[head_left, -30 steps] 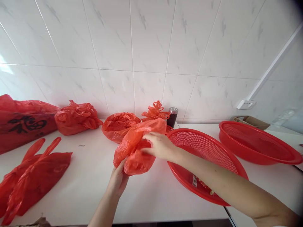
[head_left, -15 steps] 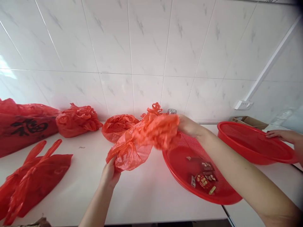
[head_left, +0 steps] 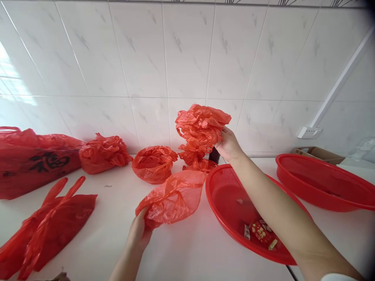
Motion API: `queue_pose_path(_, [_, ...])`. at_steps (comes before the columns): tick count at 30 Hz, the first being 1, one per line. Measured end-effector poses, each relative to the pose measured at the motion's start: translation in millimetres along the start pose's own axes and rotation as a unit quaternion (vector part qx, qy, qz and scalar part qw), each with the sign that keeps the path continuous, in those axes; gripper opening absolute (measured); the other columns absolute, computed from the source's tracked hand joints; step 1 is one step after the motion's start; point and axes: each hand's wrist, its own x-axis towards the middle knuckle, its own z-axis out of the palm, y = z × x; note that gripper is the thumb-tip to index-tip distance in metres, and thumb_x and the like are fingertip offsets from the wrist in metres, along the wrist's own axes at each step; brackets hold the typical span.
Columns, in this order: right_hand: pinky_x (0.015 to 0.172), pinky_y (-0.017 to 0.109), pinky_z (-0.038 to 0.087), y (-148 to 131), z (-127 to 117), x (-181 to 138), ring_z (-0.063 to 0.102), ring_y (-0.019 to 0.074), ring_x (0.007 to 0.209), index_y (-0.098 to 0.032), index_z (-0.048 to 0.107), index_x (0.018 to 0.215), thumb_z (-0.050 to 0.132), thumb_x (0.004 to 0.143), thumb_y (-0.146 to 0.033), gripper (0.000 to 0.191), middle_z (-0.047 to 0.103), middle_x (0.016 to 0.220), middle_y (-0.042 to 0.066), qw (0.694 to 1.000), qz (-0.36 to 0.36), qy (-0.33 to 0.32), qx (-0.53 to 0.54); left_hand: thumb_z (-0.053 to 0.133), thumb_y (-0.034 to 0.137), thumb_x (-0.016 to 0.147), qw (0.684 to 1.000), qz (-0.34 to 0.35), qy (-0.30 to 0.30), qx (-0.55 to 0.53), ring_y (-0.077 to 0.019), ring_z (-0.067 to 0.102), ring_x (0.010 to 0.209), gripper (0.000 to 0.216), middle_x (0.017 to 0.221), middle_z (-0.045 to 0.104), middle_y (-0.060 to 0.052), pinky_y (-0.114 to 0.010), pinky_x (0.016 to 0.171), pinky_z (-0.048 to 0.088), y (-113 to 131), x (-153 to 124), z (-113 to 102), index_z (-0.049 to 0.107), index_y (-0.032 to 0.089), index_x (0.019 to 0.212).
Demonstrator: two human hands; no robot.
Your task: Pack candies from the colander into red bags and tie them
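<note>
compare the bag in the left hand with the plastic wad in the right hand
The bag in the left hand spreads out and is partly see-through; the wad in the right hand is crumpled and looks denser. The bag shows lower in the picture, the wad higher, in front of the wall. Both are thin red plastic.
</note>
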Motion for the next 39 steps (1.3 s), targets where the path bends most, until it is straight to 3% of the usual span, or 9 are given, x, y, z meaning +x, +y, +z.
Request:
queue_pose_path(4, [0.065,0.024,0.049,-1.0,5.9,-3.3,0.058,0.0122,0.071,-0.022,0.062,0.085,0.075,0.064,-0.034,0.027,0.061,0.078,-0.003,1.000,-0.021,0.007,0.012,0.051,0.009,0.078,0.994,0.102,-0.003,-0.037,-0.0108,0.060,0.053,0.010,0.068,0.064,0.000,-0.019,0.047,0.049,39.1,19.3,34.7,0.058,0.016,0.082])
queue_pose_path(10, [0.063,0.023,0.047,-2.2,10.7,-5.7,0.058,0.0110,0.070,-0.024,0.061,0.087,0.072,0.067,-0.035,0.025,0.064,0.084,-0.004,0.998,-0.052,0.020,0.005,0.059,0.023,0.083,0.964,0.262,-0.035,-0.021,-0.0157,0.063,0.104,0.032,0.120,0.062,-0.002,-0.024,0.082,0.053,113.2,56.7,94.6,0.054,0.027,0.114])
queue_pose_path(16, [0.075,0.028,0.049,19.0,3.8,-9.4,0.062,0.0166,0.086,-0.022,0.066,0.095,0.062,0.080,-0.035,0.021,0.068,0.093,0.001,0.973,-0.111,0.016,-0.202,0.086,0.022,0.057,0.951,0.283,-0.054,0.110,-0.0291,0.048,0.127,0.112,0.148,0.037,-0.016,-0.046,0.104,0.040,92.7,59.8,90.1,0.019,0.031,0.147])
queue_pose_path(19, [0.086,0.032,0.048,30.7,4.0,-19.4,0.063,0.0183,0.094,-0.021,0.068,0.095,0.058,0.083,-0.031,0.019,0.069,0.097,0.003,0.952,-0.103,-0.042,-0.285,0.079,0.033,0.068,0.930,0.336,-0.037,0.146,-0.0271,0.039,0.134,0.096,0.153,0.027,-0.012,-0.043,0.109,0.034,63.7,45.8,80.4,0.023,0.032,0.146])
queue_pose_path(22, [0.090,0.032,0.048,38.8,13.6,-37.6,0.063,0.0193,0.100,-0.022,0.069,0.099,0.056,0.085,-0.028,0.020,0.069,0.101,0.003,0.944,-0.063,-0.102,-0.307,0.068,0.044,0.078,0.924,0.328,-0.090,0.177,-0.0253,0.040,0.133,0.067,0.146,0.039,-0.010,-0.041,0.109,0.034,42.6,26.1,79.3,0.040,0.031,0.138])
queue_pose_path(26, [0.087,0.028,0.049,41.5,30.2,-64.1,0.064,0.0194,0.098,-0.026,0.069,0.102,0.053,0.086,-0.021,0.023,0.068,0.105,0.000,0.932,-0.011,-0.213,-0.295,0.066,0.049,0.079,0.939,0.179,-0.278,0.092,-0.0237,0.060,0.111,0.054,0.126,0.060,-0.008,-0.035,0.089,0.051,37.1,6.0,85.3,0.052,0.029,0.128])
queue_pose_path(28, [0.087,0.028,0.049,41.0,31.5,-69.8,0.064,0.0192,0.097,-0.027,0.070,0.102,0.052,0.084,-0.016,0.027,0.068,0.105,-0.001,0.916,0.010,-0.259,-0.305,0.071,0.045,0.076,0.940,0.118,-0.314,0.064,-0.0223,0.067,0.091,0.047,0.107,0.069,-0.008,-0.031,0.075,0.054,39.8,3.9,86.0,0.060,0.023,0.117])
queue_pose_path(35, [0.077,0.034,0.052,43.4,-11.1,-42.0,0.064,0.0178,0.078,-0.020,0.069,0.094,0.059,0.081,-0.031,0.019,0.069,0.091,0.003,0.929,0.038,-0.132,-0.344,0.079,0.022,0.058,0.969,0.199,-0.144,-0.033,-0.0101,0.061,0.064,0.029,0.078,0.068,0.000,-0.017,0.053,0.047,47.4,31.4,57.6,0.065,0.016,0.083])
queue_pose_path(39, [0.069,0.031,0.055,35.3,-31.2,-28.0,0.063,0.0141,0.071,-0.018,0.068,0.094,0.062,0.078,-0.035,0.024,0.068,0.094,0.004,0.954,0.027,-0.027,-0.297,0.074,0.016,0.054,0.968,0.226,-0.107,-0.015,-0.0053,0.047,0.048,0.025,0.057,0.055,0.006,-0.015,0.044,0.039,47.0,33.6,32.4,0.057,0.016,0.072])
